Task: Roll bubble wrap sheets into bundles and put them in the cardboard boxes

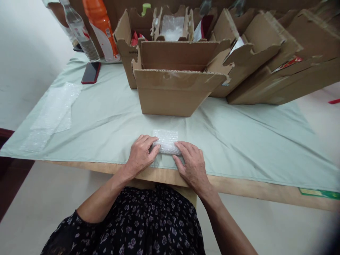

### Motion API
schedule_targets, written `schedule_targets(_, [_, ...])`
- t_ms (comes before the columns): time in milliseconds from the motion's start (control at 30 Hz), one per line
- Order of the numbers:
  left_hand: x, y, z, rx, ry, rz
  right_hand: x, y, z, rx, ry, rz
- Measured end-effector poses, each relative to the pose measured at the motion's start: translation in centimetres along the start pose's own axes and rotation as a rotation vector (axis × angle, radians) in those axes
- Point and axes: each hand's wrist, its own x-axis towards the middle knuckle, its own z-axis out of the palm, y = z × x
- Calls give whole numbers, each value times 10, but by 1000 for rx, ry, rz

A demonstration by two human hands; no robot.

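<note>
A sheet of bubble wrap [166, 144], partly rolled, lies on the pale green cloth near the table's front edge. Its far end spreads flat while the near part forms a thick roll; whatever may be inside cannot be made out. My left hand [142, 152] grips the roll's left end between thumb and fingers. At the right end, my right hand [191, 161] closes on it in the same way. Just beyond the roll stands an open cardboard box [167, 92].
More bubble wrap [50, 113] lies flat at the left. A phone [91, 73], an orange bottle [102, 30] and a clear bottle [81, 32] are at the back left. Several open cardboard boxes [255, 39] line the back. The cloth [239, 141] has wrinkles.
</note>
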Motion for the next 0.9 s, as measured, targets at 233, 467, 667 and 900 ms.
schedule_targets(233, [-4, 3, -2, -73, 7, -52, 2, 0, -1, 47, -12, 23])
schedule_targets(467, [-15, 6, -4, -235, 118, -190, 1, 1, -1, 119, 2, 76])
schedule_targets(667, [-27, 11, -10, -403, 87, -280, 1, -5, 0, 206, 29, 118])
schedule_targets(900, [-27, 12, -6, -695, 150, -542, 1, -18, 0, 310, 36, 142])
